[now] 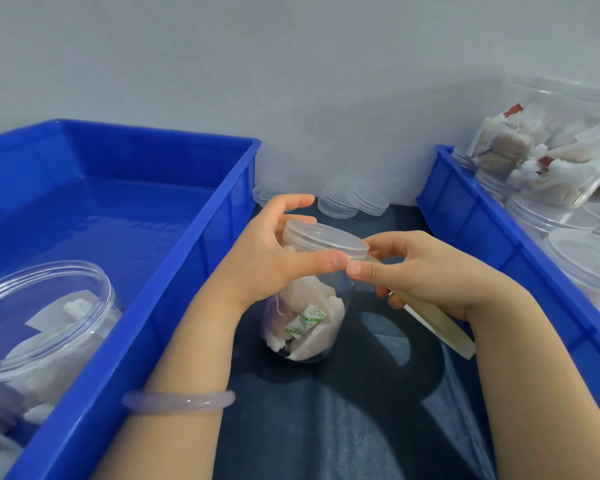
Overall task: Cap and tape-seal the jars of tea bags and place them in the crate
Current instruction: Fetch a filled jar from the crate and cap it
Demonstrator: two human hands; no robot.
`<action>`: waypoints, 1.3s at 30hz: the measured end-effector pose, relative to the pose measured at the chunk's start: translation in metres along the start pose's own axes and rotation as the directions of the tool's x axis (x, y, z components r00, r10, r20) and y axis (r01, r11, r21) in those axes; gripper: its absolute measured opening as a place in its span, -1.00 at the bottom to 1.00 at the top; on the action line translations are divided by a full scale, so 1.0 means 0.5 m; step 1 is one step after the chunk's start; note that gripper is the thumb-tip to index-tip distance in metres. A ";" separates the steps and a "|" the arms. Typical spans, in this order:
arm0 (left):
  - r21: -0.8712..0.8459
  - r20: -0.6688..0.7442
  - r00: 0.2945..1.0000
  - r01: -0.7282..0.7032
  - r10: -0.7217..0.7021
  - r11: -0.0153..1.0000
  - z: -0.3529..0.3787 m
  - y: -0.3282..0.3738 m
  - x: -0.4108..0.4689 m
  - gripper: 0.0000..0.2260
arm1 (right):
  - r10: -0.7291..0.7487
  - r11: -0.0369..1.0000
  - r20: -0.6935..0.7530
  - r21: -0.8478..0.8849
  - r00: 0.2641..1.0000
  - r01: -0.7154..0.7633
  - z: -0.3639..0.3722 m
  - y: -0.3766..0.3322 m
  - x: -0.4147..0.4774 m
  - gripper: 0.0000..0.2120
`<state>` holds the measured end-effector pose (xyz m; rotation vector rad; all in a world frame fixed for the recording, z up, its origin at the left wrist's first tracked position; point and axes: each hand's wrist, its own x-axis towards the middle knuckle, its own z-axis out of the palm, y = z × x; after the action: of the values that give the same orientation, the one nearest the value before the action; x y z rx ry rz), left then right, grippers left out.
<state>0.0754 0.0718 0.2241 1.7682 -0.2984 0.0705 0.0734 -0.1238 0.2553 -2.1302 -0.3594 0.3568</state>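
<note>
**Blue crates flank a capped jar at centre**

Plastic jar (305, 306) stands upright on the dark counter (326, 427), dead centre, tea bags and a green-and-white sachet (305, 320) showing through its wall. The lid (326, 239) is on. Left hand (267, 251) comes in from 7 o'clock, its grip curled round the jar's top: thumb across the front just under the lid, fingers arched over the back. Right hand (426, 271) comes in from 4 o'clock, its grip pinching a pale tape strip (440, 323), thumb pressing the strip's end to the jar just below the lid, tip to tip with the left thumb. The rest of the strip trails under the palm towards 4 o'clock. A pale bracelet (177, 400) sits on the left forearm.

At 9 o'clock, the left crate (201, 254) holds one filled jar (42, 306) in its near corner. At 3 o'clock, the right crate (471, 216) is piled with more jars (551, 147). Spare lids (354, 202) lie at 12 o'clock, against the wall.
</note>
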 end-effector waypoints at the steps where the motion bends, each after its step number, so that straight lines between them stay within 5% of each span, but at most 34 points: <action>1: 0.040 0.005 1.000 0.006 -0.006 0.999 0.000 0.004 0.000 -0.20 | 0.002 1.000 -0.017 -0.007 1.000 -0.002 0.002 -0.002 0.001 -0.35; 5: 0.187 -0.036 0.999 0.029 -0.022 0.982 0.009 0.014 -0.001 0.01 | 0.003 0.998 -0.042 -0.067 0.999 -0.006 0.008 -0.011 0.002 -0.41; 9: 0.193 -0.052 0.999 0.022 -0.013 0.981 0.005 0.016 -0.002 0.00 | -0.006 1.000 -0.018 -0.029 1.000 0.005 0.008 -0.009 0.001 -0.34; 16: 0.119 -0.069 0.997 0.047 -0.039 0.992 -0.005 0.001 0.000 -0.03 | -0.018 1.000 0.082 -0.024 0.997 0.020 0.000 -0.014 -0.008 -0.58; 22: 0.044 -0.072 0.996 0.063 -0.060 0.997 -0.007 -0.008 0.001 -0.08 | -0.032 0.999 -0.019 -0.032 0.999 0.032 -0.013 -0.006 -0.009 -0.31; 39: -0.031 0.020 0.998 0.067 -0.067 0.997 -0.011 -0.010 -0.001 -0.21 | -0.039 0.995 -0.104 -0.101 0.994 0.029 -0.001 -0.007 -0.002 -0.40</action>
<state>0.0765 0.0782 0.2206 1.7467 -0.2521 0.0010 0.0723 -0.1227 0.2586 -2.2269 -0.3583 0.2096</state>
